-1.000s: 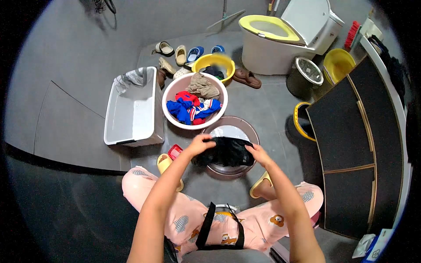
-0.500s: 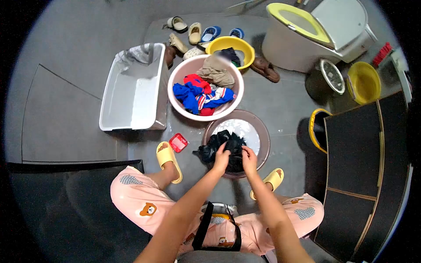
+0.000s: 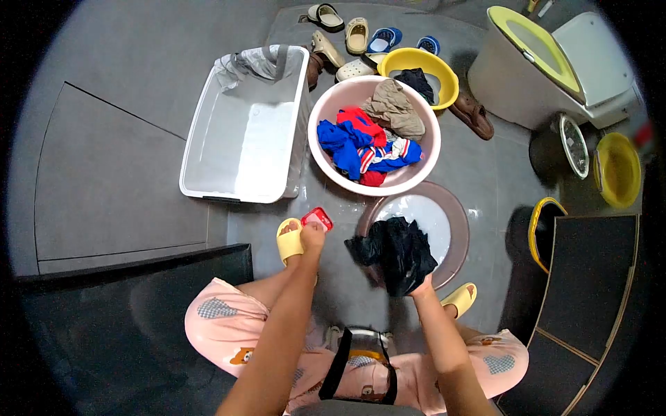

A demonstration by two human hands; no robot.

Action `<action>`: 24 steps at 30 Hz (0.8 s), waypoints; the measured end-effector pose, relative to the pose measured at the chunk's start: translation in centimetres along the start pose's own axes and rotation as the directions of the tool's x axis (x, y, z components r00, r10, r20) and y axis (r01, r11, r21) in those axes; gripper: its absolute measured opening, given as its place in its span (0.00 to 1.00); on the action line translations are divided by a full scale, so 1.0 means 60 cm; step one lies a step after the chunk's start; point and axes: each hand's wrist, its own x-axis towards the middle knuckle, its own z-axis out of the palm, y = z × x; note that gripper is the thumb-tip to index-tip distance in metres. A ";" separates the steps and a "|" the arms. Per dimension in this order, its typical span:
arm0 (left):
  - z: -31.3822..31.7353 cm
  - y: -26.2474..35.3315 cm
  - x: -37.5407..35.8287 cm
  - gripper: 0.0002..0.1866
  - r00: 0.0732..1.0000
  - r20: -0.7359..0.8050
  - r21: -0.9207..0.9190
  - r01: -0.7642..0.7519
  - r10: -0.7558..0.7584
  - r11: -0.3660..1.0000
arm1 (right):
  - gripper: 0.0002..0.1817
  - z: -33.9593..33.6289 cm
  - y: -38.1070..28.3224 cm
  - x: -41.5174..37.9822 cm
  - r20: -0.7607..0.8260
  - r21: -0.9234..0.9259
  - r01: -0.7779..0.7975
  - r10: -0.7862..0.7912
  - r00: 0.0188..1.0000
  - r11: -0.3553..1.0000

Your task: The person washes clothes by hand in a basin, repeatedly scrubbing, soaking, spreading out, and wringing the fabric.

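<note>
My left hand is closed at the near edge of a small red dish on the floor; what its fingers hold, if anything, is hidden. A wet black garment is bunched over the near left part of a brownish basin with cloudy, sudsy water. My right hand grips the garment's near edge, its fingers partly under the cloth. Beyond stands a pink basin with blue, red and beige clothes.
A white tub stands at the left. Farther back are a yellow basin and several shoes. A toilet seat, buckets and a dark cabinet line the right side.
My left hand has let go of the black garment and moved left to the red dish. My right hand still holds the garment, now lifted and spread more. The view has shifted left.
</note>
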 end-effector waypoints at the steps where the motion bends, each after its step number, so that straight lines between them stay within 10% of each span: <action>1: -0.009 0.001 0.005 0.12 1.000 0.012 0.163 -0.028 0.026 0.986 | 0.31 0.020 0.011 -0.008 -0.043 0.020 0.023 -0.022 0.999 1.000; 5: -0.021 0.054 0.015 0.15 0.973 0.124 0.389 0.131 -0.193 0.912 | 0.31 0.036 0.013 -0.019 -0.013 0.639 -0.111 0.155 0.988 0.761; 11: 0.082 -0.037 0.071 0.19 0.977 0.161 0.695 -0.010 -0.141 0.719 | 0.28 -0.006 -0.009 0.013 -0.023 0.654 -0.061 0.101 0.995 0.754; 20: 0.032 0.019 0.033 0.09 0.964 0.015 0.536 0.216 -0.265 0.816 | 0.24 0.048 0.020 -0.004 0.024 0.786 -0.096 0.125 0.992 0.611; 22: 0.015 0.025 0.028 0.11 0.965 0.028 0.464 0.217 -0.259 0.859 | 0.23 0.085 0.042 -0.022 0.128 0.946 -0.192 0.245 0.961 0.260; 24: 0.009 0.017 0.021 0.12 0.972 -0.002 0.382 0.219 -0.237 0.898 | 0.23 0.119 0.063 -0.045 0.324 0.864 -0.147 0.308 0.894 -0.483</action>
